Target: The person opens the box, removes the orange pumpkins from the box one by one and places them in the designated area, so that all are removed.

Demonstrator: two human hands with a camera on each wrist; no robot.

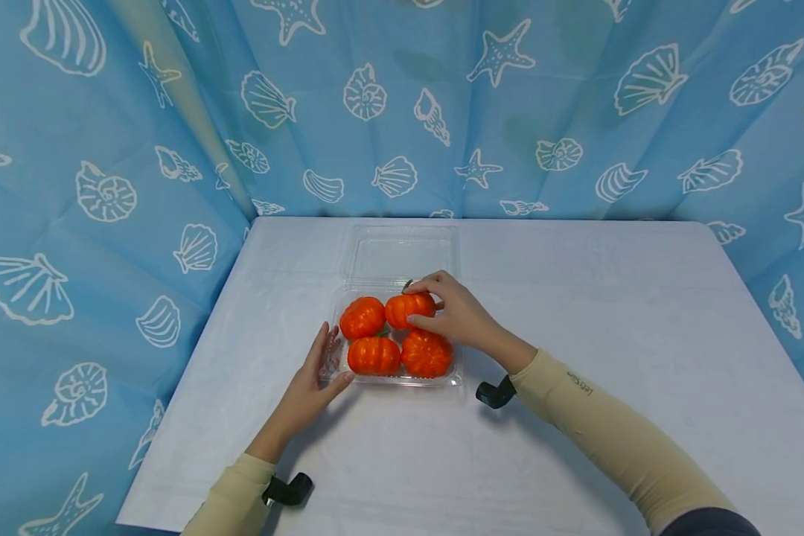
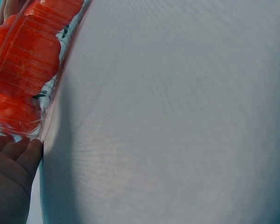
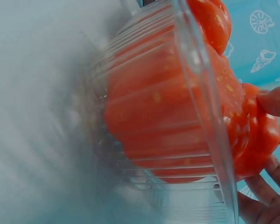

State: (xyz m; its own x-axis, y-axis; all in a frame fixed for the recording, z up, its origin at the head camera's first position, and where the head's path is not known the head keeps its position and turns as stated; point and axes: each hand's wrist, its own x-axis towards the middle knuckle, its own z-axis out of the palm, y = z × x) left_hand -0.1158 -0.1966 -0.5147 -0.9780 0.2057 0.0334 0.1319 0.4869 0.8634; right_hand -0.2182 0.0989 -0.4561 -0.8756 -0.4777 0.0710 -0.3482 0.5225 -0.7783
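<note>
Several small orange pumpkins lie in a clear plastic clamshell container [image 1: 394, 380] in the head view. My right hand [image 1: 467, 316] grips the back right pumpkin [image 1: 402, 308], thumb in front and fingers behind; its green stem shows beside the fingers. In the right wrist view this pumpkin [image 3: 262, 137] sits above the container's rim, partly behind another pumpkin [image 3: 158, 102]. My left hand [image 1: 308, 394] touches the container's left side with fairly straight fingers, its thumb by the front left corner. The left wrist view shows the fingertips [image 2: 31, 151] against the clear wall.
The container's clear lid [image 1: 402, 253] lies folded back behind the tray. A white cloth [image 1: 610, 313] covers the table, and a blue curtain [image 1: 388, 112] with shell patterns hangs beyond its back edge. Each wrist carries a black camera mount [image 1: 496, 392].
</note>
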